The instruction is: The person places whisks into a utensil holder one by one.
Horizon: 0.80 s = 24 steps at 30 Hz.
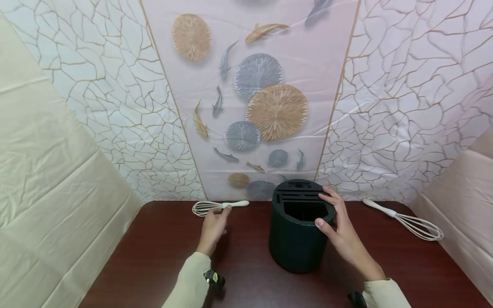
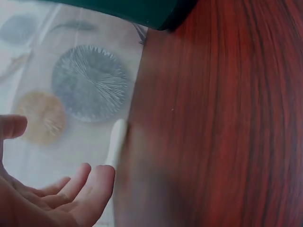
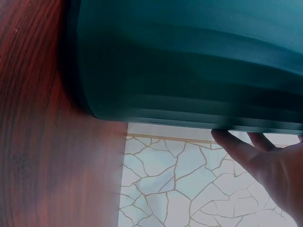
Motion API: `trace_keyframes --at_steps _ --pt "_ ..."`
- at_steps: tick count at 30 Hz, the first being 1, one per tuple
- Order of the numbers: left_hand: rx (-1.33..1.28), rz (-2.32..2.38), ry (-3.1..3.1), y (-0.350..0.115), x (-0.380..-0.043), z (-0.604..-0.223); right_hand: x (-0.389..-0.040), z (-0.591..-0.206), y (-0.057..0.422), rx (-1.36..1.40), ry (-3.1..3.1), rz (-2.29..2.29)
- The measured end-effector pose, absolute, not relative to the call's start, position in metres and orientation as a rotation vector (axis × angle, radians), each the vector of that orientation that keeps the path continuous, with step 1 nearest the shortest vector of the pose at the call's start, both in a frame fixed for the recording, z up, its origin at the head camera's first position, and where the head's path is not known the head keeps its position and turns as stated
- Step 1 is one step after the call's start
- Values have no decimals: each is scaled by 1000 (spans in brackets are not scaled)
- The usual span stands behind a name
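A dark green round knife holder (image 1: 298,244) with slots and a wide opening in its top stands upright on the table. My right hand (image 1: 343,231) holds it at the right of the rim, thumb at the front and fingers farther back; in the right wrist view the fingers (image 3: 236,146) meet its side. A whisk (image 1: 208,207) with a pale handle lies at the table's back edge, left of the holder. My left hand (image 1: 213,226) is right at this whisk. The left wrist view shows thumb and fingers wide apart beside the whisk handle (image 2: 117,139), nothing between them.
Another pale whisk (image 1: 404,220) lies at the back right, its wires toward the right edge. The dark red wooden table (image 1: 246,282) meets a patterned cloth backdrop (image 1: 246,107) behind, with cream cloth walls (image 1: 57,192) at both sides.
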<state>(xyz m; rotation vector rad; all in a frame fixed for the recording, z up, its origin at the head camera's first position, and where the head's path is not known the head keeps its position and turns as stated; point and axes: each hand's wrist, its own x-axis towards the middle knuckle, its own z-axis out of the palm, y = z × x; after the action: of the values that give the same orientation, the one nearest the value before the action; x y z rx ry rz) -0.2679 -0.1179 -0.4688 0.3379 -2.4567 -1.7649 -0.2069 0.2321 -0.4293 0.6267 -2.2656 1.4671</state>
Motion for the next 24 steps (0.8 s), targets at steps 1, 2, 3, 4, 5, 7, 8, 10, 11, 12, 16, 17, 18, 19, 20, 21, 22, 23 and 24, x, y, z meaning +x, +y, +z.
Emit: trace_keyframes --at_steps 1,2,3,4,5,7,8,10,11,12,16,17,18,19,20,21,22,23,24 --pt "365 -1843 -2430 -118 -270 -473 -207 -429 232 628 -2265 1466" --pt "380 -1909 -2402 -118 -273 -476 -207 -429 232 630 -2264 1465" --pt "390 -1955 -2381 -117 -275 -479 -208 -430 232 630 -2264 1465" --pt "398 -1984 -2364 -117 -277 -482 -207 -430 232 630 -2264 1467" --pt "411 -2008 -2349 -116 -279 -484 -207 -430 232 631 -2262 1469" --pt "441 -2056 -2305 -116 -283 -489 -207 -430 231 633 -2256 1476" --pt "471 -2105 -2262 -117 -284 -491 -207 -430 231 636 -2253 1479" --pt "569 -2231 -2127 -119 -289 -495 -207 -430 231 640 -2247 1484" --pt "617 -2284 -2057 -121 -291 -496 -207 -430 231 641 -2244 1484" --pt "662 -2334 -1984 -123 -292 -497 -207 -430 231 643 -2241 1486" --pt "798 -2431 -1753 -134 -297 -497 -207 -431 232 644 -2234 1487" --pt "815 -2430 -1721 -136 -298 -496 -207 -431 232 643 -2235 1487" --pt "834 -2430 -1688 -139 -299 -496 -207 -431 233 644 -2235 1485" --pt "846 -2424 -1666 -142 -299 -497 -207 -431 233 641 -2236 1484" --pt "853 -2410 -1652 -145 -300 -498 -207 -431 233 639 -2238 1482" --pt "859 -2393 -1643 -148 -300 -500 -207 -431 234 638 -2238 1482" --pt "857 -2376 -1639 -151 -300 -501 -207 -432 234 637 -2238 1483" --pt "858 -2356 -1638 -154 -300 -503 -207 -432 234 636 -2238 1482" --pt "859 -2338 -1636 -156 -300 -505 -207 -432 234 636 -2238 1482"
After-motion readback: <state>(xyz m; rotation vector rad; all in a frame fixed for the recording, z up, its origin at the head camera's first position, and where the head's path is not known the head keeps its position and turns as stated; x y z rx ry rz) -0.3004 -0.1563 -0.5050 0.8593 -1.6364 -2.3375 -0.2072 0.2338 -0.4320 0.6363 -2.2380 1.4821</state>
